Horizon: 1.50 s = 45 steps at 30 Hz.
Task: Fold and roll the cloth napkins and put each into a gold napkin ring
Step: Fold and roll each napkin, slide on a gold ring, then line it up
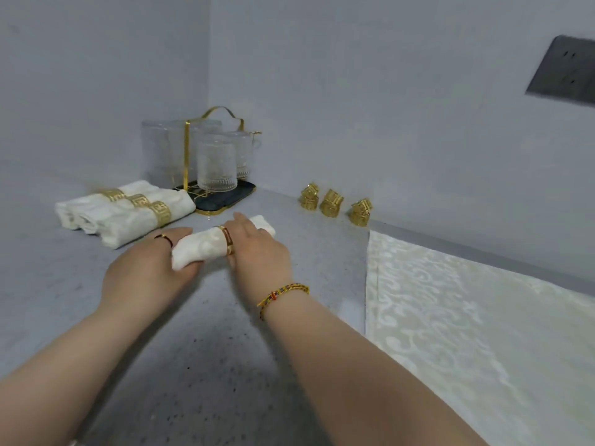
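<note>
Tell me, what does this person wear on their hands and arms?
Both forearms are bare, with no sleeves in view. The left hand wears a thin dark ring with a gold spot. At the wrist of the right hand is a braided cord bracelet, mostly yellow with red and darker flecks.

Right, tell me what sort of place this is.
Likely a home kitchen counter: grey speckled stone countertop, clear ribbed glass tumblers in a gold-framed rack, dark wall socket plate.

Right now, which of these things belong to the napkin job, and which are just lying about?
In the job: left hand and right hand, rolled napkin, its gold ring, finished napkins, spare rings, flat cloth.
Lying about: glass rack, wall socket.
</note>
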Each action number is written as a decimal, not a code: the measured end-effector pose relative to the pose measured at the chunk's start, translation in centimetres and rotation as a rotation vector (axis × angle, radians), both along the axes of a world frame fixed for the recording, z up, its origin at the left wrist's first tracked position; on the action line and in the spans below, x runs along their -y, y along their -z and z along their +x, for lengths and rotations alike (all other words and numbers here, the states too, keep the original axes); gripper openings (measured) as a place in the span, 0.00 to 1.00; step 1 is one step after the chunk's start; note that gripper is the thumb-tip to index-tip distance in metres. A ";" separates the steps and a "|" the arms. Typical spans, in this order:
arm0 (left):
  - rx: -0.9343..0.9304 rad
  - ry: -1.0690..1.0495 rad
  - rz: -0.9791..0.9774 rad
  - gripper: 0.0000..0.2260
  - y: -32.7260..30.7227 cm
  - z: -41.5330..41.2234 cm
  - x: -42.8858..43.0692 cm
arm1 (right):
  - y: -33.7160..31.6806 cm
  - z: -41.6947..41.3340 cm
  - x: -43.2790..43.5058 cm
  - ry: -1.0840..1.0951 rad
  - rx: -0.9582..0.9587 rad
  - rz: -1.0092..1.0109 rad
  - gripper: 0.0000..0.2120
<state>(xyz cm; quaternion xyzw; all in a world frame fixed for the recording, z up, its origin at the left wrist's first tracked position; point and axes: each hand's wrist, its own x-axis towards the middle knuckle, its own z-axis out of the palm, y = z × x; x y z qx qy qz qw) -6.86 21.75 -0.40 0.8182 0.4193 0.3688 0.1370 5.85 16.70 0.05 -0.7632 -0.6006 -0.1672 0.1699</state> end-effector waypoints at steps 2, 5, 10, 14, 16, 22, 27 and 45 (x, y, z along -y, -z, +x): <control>-0.022 -0.045 0.013 0.11 0.7 -0.2 -2.1 | 0.2 -1.3 -1.9 0.004 -0.254 -0.081 0.23; -0.048 -0.099 0.014 0.12 1.7 -0.2 -4.8 | 1.0 -2.3 -4.6 -0.031 -0.535 -0.058 0.25; -0.119 -0.274 0.106 0.15 3.1 -0.5 -7.3 | 1.7 -2.9 -7.7 -0.091 -0.832 0.020 0.23; -0.137 -0.323 0.120 0.13 3.3 0.4 -7.8 | 1.6 -3.1 -9.7 -0.059 -0.982 0.063 0.21; -0.120 -0.290 0.140 0.17 3.4 0.7 -8.2 | 1.4 -2.8 -10.2 -0.052 -1.002 0.011 0.24; -0.179 -0.217 -0.008 0.34 3.6 1.3 -10.7 | 1.3 -2.5 -11.8 -0.047 -0.996 -0.071 0.26; -0.216 -0.190 -0.002 0.33 3.8 2.1 -11.7 | 1.5 -1.5 -12.8 0.000 -0.947 -0.099 0.26; -0.213 -0.195 0.025 0.38 3.1 1.4 -10.8 | 0.9 -1.1 -9.9 -0.017 -0.898 -0.126 0.27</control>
